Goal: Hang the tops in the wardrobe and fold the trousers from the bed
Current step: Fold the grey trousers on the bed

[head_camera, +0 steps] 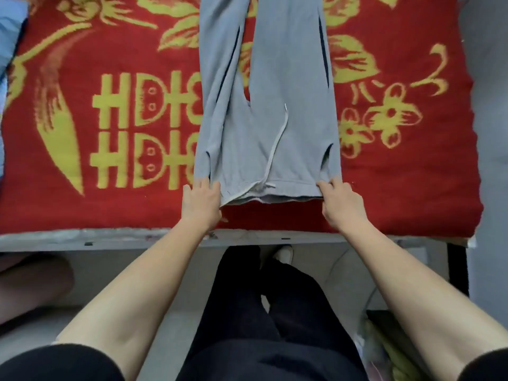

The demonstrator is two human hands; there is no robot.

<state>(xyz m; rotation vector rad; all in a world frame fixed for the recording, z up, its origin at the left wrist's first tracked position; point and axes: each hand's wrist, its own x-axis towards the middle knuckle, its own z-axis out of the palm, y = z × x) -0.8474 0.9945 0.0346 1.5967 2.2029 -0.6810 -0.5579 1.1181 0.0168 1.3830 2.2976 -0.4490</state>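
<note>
Legs of the grey trousers [268, 119] beyond the top edge, blue fabric [9, 37] mostly beyond the left
</note>
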